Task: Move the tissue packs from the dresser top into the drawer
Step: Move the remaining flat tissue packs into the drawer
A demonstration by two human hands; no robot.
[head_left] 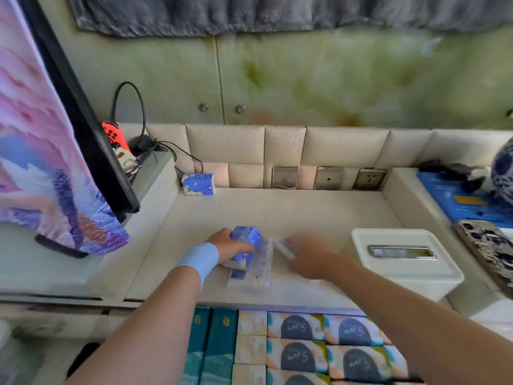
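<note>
1. While the open drawer [305,348] filled the bottom centre of the frame, already packed with rows of tissue packs, the left hand [231,247] sat just below the middle of the picture with its fingers wrapped around a blue tissue pack [245,244].
2. That blue pack was raised and tilted above a flat clear-wrapped tissue pack [251,273] lying on the dresser top [291,212].
3. A pale blue wristband [200,258] circled the left wrist.
4. Right of centre, the right hand [308,258] was smeared by motion blur; it lay against a small white pack [286,247], but whether its fingers were closed on it could not be told.
5. Another blue tissue pack [197,184] stood alone at the back left corner of the dresser top, well apart from both hands.
6. A white tissue box [405,262] with a slotted lid stood at the right of the frame, near the right hand.
7. At the upper left, a red game controller [114,134] and black cables [144,145] lay behind a dark screen edge draped with pink-and-purple cloth [41,151].
</note>
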